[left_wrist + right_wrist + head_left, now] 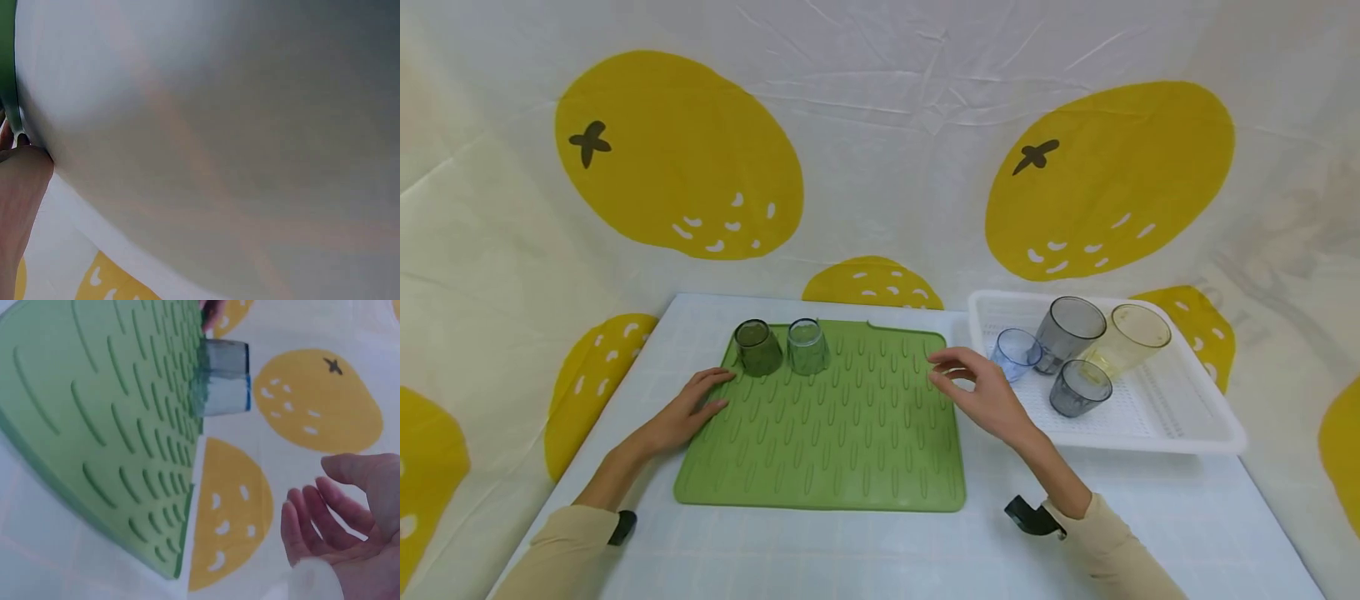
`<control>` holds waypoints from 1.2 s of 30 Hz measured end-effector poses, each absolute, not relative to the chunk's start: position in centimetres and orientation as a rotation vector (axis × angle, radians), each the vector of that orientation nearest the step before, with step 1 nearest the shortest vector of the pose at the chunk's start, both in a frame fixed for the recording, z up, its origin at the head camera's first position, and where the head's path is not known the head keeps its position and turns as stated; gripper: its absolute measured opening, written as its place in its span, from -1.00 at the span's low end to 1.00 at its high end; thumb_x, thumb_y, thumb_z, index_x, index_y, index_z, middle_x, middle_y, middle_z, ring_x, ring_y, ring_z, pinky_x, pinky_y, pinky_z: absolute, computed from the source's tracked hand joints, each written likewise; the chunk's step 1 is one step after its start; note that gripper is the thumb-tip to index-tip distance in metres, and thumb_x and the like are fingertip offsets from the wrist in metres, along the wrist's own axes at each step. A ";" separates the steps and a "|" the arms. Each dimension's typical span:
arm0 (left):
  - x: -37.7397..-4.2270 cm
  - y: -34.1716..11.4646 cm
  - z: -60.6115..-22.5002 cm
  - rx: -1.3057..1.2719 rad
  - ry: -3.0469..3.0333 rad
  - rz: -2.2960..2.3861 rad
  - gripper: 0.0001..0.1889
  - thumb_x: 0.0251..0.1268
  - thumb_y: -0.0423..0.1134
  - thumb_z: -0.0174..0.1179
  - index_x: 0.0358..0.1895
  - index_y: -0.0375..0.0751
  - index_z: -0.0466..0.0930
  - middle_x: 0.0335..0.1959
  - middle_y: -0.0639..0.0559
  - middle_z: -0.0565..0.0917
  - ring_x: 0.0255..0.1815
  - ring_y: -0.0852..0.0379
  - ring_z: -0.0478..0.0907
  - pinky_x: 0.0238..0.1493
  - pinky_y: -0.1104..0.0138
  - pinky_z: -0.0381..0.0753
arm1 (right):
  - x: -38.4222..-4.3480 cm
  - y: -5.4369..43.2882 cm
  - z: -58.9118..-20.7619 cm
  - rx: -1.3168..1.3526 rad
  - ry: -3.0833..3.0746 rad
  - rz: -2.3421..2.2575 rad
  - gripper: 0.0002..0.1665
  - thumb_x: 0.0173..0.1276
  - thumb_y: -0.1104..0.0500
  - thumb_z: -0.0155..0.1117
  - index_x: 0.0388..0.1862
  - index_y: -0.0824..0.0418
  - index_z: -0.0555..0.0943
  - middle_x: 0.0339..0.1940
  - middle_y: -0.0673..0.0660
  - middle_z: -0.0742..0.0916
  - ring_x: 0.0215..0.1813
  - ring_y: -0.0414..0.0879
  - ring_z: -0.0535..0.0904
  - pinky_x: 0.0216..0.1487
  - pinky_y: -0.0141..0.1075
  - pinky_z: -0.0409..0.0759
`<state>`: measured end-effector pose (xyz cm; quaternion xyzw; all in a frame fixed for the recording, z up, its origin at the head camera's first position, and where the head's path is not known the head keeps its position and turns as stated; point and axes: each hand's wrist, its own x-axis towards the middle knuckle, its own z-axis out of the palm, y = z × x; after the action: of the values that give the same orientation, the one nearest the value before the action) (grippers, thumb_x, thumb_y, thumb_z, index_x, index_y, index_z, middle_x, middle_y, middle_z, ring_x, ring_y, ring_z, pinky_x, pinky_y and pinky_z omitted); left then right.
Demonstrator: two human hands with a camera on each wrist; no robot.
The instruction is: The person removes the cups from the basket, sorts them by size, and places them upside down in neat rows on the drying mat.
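Observation:
A green ribbed mat (850, 433) lies on the table, and my left hand (688, 408) rests on its left edge with the fingers fairly straight. Near that hand, a dark glass (758, 348) and a clear bluish glass (807, 347) stand side by side at the mat's far left; both seem upside down. My right hand (981, 392) hovers by the mat's right edge, fingers loosely bent around nothing. In the right wrist view that hand (350, 519) shows an empty palm. Closest to it is a small blue glass (1017, 354) in the white tray (1150, 443).
The tray also contains a tall grey glass (1070, 327), a short grey glass (1080, 389) and a yellow glass (1135, 337). Behind the table hangs a white cloth (887, 167) with yellow fruit prints. The left wrist view shows mostly the tabletop (219, 156).

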<state>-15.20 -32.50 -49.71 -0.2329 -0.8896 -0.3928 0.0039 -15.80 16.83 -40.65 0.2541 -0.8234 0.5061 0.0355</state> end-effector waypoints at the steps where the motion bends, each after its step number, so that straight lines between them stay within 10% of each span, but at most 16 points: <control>1: -15.2 -32.5 -49.7 -0.729 -2.786 -1.230 -0.55 0.58 -0.44 0.07 0.41 -0.55 0.30 0.40 -0.52 0.24 0.44 -0.53 0.13 0.26 0.76 -0.08 | -15.8 17.2 -40.6 0.768 -2.530 1.550 -0.66 0.48 0.25 0.36 0.18 0.31 0.63 0.08 0.13 0.74 0.09 0.02 0.67 0.14 -0.19 0.66; 11: -15.3 -32.6 -49.6 -0.709 -2.802 -1.215 -0.54 0.55 -0.45 0.11 0.42 -0.49 0.32 0.41 -0.47 0.27 0.45 -0.49 0.15 0.40 0.39 0.17 | -15.4 20.9 -40.3 0.611 -2.545 1.468 -0.68 0.49 0.19 0.35 0.18 0.20 0.65 0.08 0.09 0.73 0.11 -0.05 0.66 0.14 -0.39 0.60; 22: -15.1 -32.4 -49.7 -0.710 -2.795 -1.215 -0.55 0.56 -0.45 0.09 0.41 -0.51 0.33 0.40 -0.48 0.27 0.45 -0.49 0.15 0.35 0.57 0.08 | -15.1 25.6 -40.5 0.501 -2.521 1.323 -0.58 0.44 0.26 0.40 0.22 0.34 0.59 0.15 0.23 0.68 0.16 0.07 0.60 0.22 -0.51 0.49; 28: -15.0 -32.4 -49.7 -0.705 -2.801 -1.200 -0.56 0.57 -0.44 0.08 0.41 -0.50 0.33 0.41 -0.49 0.26 0.45 -0.51 0.14 0.33 0.58 0.07 | -14.8 28.0 -40.8 0.407 -2.546 1.190 -0.56 0.44 0.22 0.41 0.23 0.35 0.59 0.14 0.19 0.68 0.12 -0.35 0.53 0.18 -0.64 0.40; 36: -15.1 -32.5 -49.6 -0.719 -2.787 -1.209 -0.56 0.57 -0.45 0.08 0.41 -0.50 0.33 0.40 -0.47 0.28 0.45 -0.49 0.15 0.29 0.66 0.01 | -14.6 30.7 -41.0 0.338 -2.552 1.069 -0.53 0.38 0.24 0.46 0.22 0.34 0.61 0.14 0.23 0.67 0.13 -0.37 0.48 0.17 -0.70 0.31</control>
<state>-15.06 -32.49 -49.58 -0.2304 -0.8927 -0.3873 0.0095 -14.56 30.68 -40.98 0.1194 -0.9012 0.3776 0.1763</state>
